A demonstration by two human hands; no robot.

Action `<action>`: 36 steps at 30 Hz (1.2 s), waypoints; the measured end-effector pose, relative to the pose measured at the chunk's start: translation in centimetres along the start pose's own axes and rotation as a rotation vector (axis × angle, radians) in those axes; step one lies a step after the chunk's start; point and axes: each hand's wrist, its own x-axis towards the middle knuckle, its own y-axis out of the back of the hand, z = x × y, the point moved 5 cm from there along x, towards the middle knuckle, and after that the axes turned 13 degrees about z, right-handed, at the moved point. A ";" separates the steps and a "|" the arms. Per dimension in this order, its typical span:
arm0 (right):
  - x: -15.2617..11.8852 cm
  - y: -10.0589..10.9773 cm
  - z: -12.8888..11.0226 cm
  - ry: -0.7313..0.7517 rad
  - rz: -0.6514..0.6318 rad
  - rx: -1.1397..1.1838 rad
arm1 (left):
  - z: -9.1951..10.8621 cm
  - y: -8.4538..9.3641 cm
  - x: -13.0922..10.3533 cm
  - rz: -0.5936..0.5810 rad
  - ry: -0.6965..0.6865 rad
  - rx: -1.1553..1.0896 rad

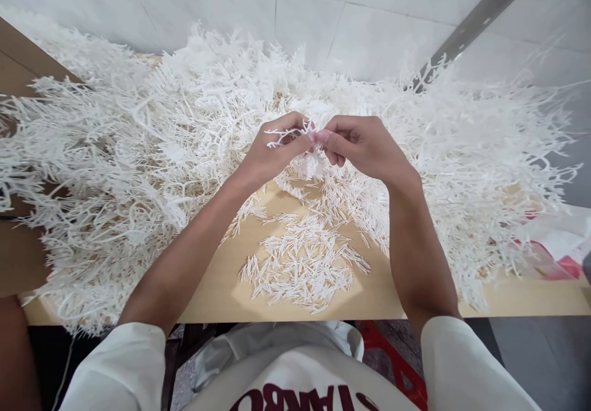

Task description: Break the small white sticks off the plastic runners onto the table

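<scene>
My left hand point(282, 143) pinches a white branching plastic sprig point(279, 135), whose thin forked tips stick out past the thumb and fingers. Close against it, my right hand point(353, 143) has its thumb and forefinger pressed together at the sprig's right side; what lies between those fingertips is too small to make out. Both hands are raised over the table. Below them lies a loose heap of short white sticks point(305, 263), and more such pieces spread up toward the hands.
A large tangled mass of white branching sprigs point(152, 134) covers the table point(217, 294) at left, back and right. Behind stands a tiled wall point(314, 17) with a slanted metal bar point(480, 17). A clear and red plastic bag point(554, 245) lies at right; cardboard point(28, 60) is at left.
</scene>
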 end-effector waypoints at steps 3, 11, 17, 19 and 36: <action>-0.1 -0.4 -0.2 0.036 -0.071 -0.026 | -0.1 -0.1 0.0 0.013 -0.023 0.033; 0.0 -1.3 -0.7 0.147 -0.048 -0.155 | -0.3 -0.2 -0.2 0.066 -0.053 0.067; 0.0 -1.6 -0.7 0.118 -0.059 -0.138 | 0.3 0.0 0.0 0.011 -0.092 0.090; 0.0 -2.0 -0.6 0.135 -0.065 -0.140 | 0.0 0.3 0.1 0.043 -0.080 0.089; -0.3 1.0 -1.9 0.204 0.192 -0.285 | 0.5 0.1 -0.2 0.008 -0.031 0.077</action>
